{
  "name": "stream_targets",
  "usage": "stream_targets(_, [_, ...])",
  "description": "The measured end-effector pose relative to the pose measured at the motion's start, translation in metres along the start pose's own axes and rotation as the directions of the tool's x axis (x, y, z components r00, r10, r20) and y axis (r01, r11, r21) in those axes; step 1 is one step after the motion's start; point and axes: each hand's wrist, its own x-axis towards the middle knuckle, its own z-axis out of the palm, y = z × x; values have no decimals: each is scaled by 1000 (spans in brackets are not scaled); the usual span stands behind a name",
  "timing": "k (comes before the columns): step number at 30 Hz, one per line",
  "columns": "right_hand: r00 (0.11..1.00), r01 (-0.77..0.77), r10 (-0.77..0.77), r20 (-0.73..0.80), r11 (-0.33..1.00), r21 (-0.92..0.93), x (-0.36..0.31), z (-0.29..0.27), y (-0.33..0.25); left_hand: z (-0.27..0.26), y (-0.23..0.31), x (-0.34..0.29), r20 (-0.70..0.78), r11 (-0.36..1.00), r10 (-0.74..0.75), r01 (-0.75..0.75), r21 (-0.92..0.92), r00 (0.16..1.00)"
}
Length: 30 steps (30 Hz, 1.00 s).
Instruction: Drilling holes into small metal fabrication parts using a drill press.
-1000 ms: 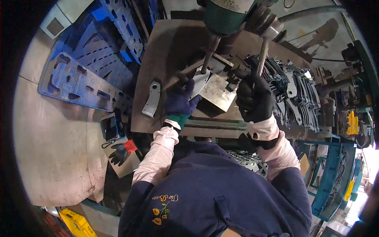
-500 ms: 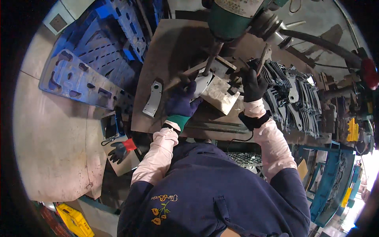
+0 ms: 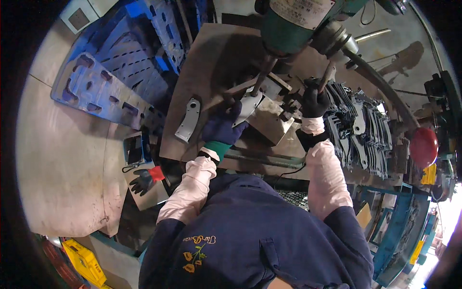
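Note:
My left hand [image 3: 224, 126], in a dark glove with a green cuff, grips a curved grey metal plate [image 3: 248, 109] and holds it against the fixture block [image 3: 273, 123]. The spindle [image 3: 264, 72] of a green drill press [image 3: 288, 31] comes down onto the plate's far end; the contact itself is too small to make out. My right hand [image 3: 315, 98], in a black glove, is closed round a feed lever [image 3: 327, 76] of the press. Left of my left hand, a second curved metal plate [image 3: 188, 120] lies flat on the bench.
Stacked dark metal plates [image 3: 361, 125] cover the bench's right side. A red lever knob [image 3: 424, 147] juts out at the far right. Blue plastic pallets [image 3: 101, 91] stand at the left. A spare glove [image 3: 143, 182] lies on cardboard below the brown bench top [image 3: 180, 149].
The red-knobbed lever has swung downward and nearer. My right hand has shifted slightly with the feed lever. My left hand stays on the plate, and the view has tilted a little.

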Motion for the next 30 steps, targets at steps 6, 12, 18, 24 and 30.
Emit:
stream_targets(6, [997, -65, 67, -45, 997, 30, 8, -3, 9, 7, -8, 0, -5, 1000, 11, -11, 16, 1000])
stream_targets(12, [939, 343, -335, 81, 881, -327, 35, -25, 45, 9, -8, -1, -34, 1000, -20, 20, -3, 999])
stream_targets(18, [898, 398, -429, 103, 686, -610, 100, -48, 64, 14, -12, 0, -119, 998, 58, -56, 20, 991])
stream_targets(24, [932, 303, -341, 122, 550, -778, 183, -74, 58, 8, -4, -2, -5, 993, -68, 68, 98, 998])
stream_targets(30, [945, 296, -298, 137, 595, -747, 148, -79, 55, 10, -4, -2, -25, 998, -57, 57, 6, 998])
